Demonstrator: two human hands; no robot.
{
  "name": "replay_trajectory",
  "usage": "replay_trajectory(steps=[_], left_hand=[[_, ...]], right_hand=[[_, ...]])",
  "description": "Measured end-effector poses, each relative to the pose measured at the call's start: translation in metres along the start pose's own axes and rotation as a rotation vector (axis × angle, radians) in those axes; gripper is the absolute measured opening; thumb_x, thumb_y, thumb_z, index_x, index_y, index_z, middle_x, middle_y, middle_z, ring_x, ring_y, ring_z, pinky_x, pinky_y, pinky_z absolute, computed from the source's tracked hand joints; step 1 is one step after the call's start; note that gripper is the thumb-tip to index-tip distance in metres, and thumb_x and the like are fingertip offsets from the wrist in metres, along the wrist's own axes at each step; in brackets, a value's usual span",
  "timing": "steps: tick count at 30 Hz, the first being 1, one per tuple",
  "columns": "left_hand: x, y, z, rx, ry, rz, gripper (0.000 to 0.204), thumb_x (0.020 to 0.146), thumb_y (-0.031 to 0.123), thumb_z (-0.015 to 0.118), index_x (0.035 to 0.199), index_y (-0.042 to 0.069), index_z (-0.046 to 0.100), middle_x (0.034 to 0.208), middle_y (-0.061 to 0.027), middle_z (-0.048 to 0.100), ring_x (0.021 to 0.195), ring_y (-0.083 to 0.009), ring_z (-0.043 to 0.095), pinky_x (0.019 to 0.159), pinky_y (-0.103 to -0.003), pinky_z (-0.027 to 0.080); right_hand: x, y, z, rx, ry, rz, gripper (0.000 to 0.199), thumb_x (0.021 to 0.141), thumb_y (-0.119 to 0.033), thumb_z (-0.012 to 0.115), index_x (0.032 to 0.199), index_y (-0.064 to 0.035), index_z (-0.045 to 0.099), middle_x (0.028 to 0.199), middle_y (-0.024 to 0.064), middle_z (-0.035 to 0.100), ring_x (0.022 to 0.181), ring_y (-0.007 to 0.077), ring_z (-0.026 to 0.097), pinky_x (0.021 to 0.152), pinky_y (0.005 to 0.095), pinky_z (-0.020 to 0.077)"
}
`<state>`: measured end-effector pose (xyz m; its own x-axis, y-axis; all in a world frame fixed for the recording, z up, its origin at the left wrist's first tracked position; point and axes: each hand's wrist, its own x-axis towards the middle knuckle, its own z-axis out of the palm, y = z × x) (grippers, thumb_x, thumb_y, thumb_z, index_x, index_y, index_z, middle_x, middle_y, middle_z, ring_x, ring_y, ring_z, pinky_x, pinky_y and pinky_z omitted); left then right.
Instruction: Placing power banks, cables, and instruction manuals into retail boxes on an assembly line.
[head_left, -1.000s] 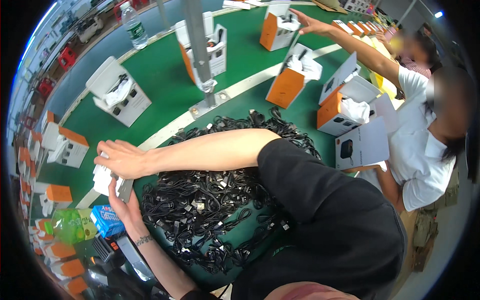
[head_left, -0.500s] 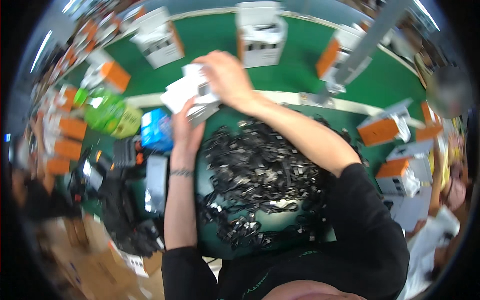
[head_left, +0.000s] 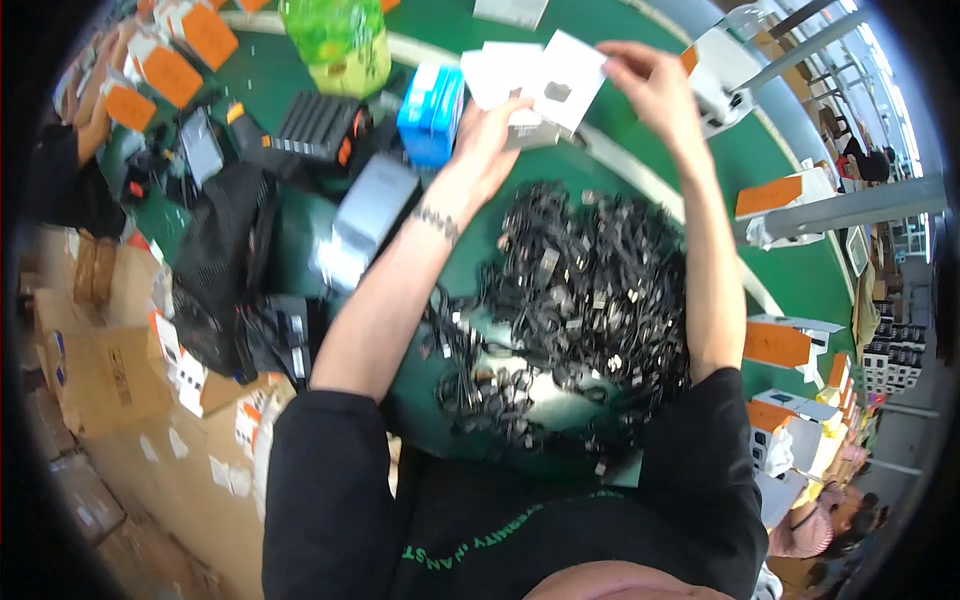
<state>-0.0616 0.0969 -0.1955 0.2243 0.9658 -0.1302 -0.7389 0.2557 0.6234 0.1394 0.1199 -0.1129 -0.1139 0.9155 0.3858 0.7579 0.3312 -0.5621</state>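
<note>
My left hand (head_left: 484, 150) is closed around a fanned stack of white leaflets (head_left: 495, 72), with a grey printed one at the bottom. On top, a white leaflet (head_left: 577, 68) bears a small dark picture. My right hand (head_left: 657, 92) pinches that leaflet's right corner between thumb and fingertips. Just left of my left hand stands a blue box (head_left: 432, 118). A big heap of black cables (head_left: 600, 290) lies on the green table between my forearms.
A green bottle (head_left: 340, 45), a black case (head_left: 318, 128), a grey box (head_left: 375, 205) and a black mesh bag (head_left: 220, 270) lie to the left. White-and-orange boxes (head_left: 775, 343) line the right side. A metal post (head_left: 850, 208) juts in there. Another person's arm (head_left: 95, 110) shows at far left.
The view has turned, so the scene sits differently. My hands have come apart: the right one has moved off the stack to a leaflet's corner, and the leaflets are spread out.
</note>
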Motion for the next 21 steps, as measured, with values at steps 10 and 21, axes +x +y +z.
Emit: replay_trajectory(steps=[10,21], left_hand=[[-0.01,0.006,-0.004,-0.024,-0.03,-0.023,0.035,0.09,0.01,0.063,0.121,-0.003,0.056,0.113,-0.013,0.064,0.107,-0.0258,0.063,0.092,-0.039,0.053],[-0.006,0.005,-0.004,0.011,-0.165,-0.02,0.039,0.093,0.016,0.059,0.125,-0.006,0.054,0.117,-0.0168,0.064,0.109,-0.0284,0.063,0.092,-0.04,0.053]], right_hand=[[0.018,-0.012,-0.032,-0.256,-0.144,-0.129,0.021,0.091,-0.017,0.065,0.107,-0.0057,0.07,0.094,0.0067,0.073,0.08,0.0157,0.068,0.077,0.029,0.0523],[0.12,-0.044,-0.038,-0.309,0.485,-0.294,0.014,0.081,-0.01,0.064,0.09,-0.0057,0.073,0.077,0.0115,0.072,0.067,0.0206,0.07,0.066,0.0326,0.0556]])
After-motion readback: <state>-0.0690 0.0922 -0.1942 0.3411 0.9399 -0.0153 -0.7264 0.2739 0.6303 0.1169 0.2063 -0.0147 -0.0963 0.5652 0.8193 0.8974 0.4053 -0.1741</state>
